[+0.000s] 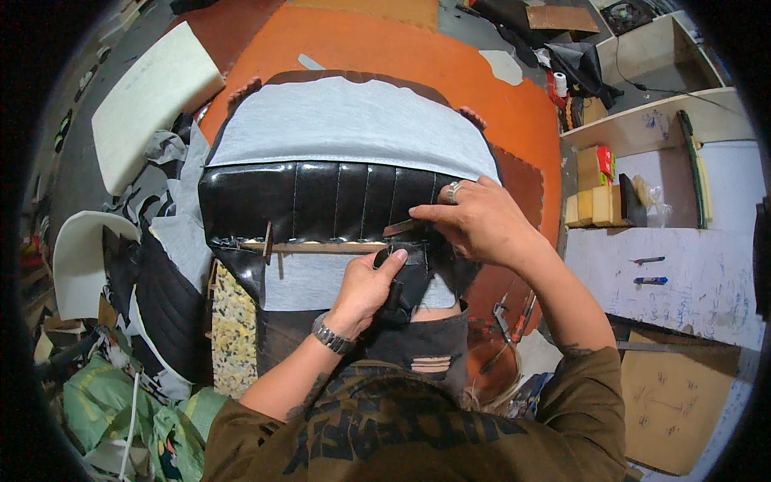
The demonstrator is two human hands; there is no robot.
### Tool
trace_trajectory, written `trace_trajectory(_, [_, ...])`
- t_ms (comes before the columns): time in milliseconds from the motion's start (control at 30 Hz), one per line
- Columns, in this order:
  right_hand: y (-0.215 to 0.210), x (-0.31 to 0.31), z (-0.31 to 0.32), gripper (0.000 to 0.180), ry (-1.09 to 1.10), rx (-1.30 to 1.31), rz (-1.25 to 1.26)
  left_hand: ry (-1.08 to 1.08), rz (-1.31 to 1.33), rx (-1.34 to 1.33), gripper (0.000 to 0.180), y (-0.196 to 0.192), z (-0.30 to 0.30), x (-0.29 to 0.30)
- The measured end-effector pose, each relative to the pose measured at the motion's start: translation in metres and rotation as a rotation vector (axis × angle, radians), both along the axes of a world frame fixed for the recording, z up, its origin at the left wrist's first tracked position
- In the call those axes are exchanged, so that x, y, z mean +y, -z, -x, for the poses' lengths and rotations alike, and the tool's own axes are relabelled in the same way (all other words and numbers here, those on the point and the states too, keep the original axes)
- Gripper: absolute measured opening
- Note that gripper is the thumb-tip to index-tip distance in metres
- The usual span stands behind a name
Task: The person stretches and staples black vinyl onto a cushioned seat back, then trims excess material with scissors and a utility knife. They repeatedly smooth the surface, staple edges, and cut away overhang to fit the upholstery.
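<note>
Cover (pixel 353 132): laid out in front of the seated person, over an orange sheet (pixel 353 52); pale grey cloth on the far side, a shiny black panel (pixel 325 197) with stitched ribs across the middle.
Rod (pixel 321 248): pale and wooden, along the panel's near edge; a thin brown strip (pixel 268 241) stands across it toward the left.
Left hand (pixel 365 287): watch at the wrist, thumb on top; its grip pinches a black flap (pixel 411 277) near the rod's right end.
Right hand (pixel 486 215): ringed, above the cover, forefinger at a short strip (pixel 398 229); from here I can't tell whether its grip is pressed together on that piece.
Left side: speckled foam (pixel 234 325) near the cover, a cream pad (pixel 152 108) farther off, a green bag (pixel 104 406) nearer the person.
Right side: a blue pen (pixel 651 280) on a white board (pixel 691 249), cardboard (pixel 671 422) nearer.
</note>
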State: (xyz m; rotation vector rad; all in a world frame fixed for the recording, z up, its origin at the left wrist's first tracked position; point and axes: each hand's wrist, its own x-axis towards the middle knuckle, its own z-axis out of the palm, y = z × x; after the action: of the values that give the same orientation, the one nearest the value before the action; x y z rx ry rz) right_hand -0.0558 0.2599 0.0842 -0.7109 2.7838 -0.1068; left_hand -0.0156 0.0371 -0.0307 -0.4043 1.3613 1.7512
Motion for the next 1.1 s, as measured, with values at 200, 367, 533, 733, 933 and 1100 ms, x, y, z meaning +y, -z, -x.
trace_trajectory(200, [0.006, 0.001, -0.005, 0.043, -0.061, 0.031, -0.011, 0.026, 0.088, 0.154, 0.028, 0.000, -0.007, 0.000])
trace_trajectory(367, [0.022, -0.014, -0.004, 0.042, -0.116, 0.054, -0.054, -0.073, -0.002, 0.042, 0.028, -0.003, -0.010, 0.001])
trace_trajectory(533, [0.023, -0.021, -0.003, 0.042, -0.130, 0.014, -0.104, -0.066, 0.011, 0.069, 0.030, -0.005, -0.013, 0.000])
trace_trajectory(733, [0.007, 0.003, -0.006, 0.041, -0.143, 0.007, -0.206, 0.012, 0.080, 0.177, 0.034, -0.011, -0.027, 0.000])
trace_trajectory(933, [0.009, -0.002, -0.006, 0.041, -0.182, 0.006, -0.266, -0.012, 0.034, 0.202, 0.035, -0.010, -0.032, 0.003])
trace_trajectory(1100, [-0.008, 0.009, -0.004, 0.036, -0.099, -0.065, -0.338, 0.101, 0.126, 0.311, 0.038, -0.018, -0.042, -0.005])
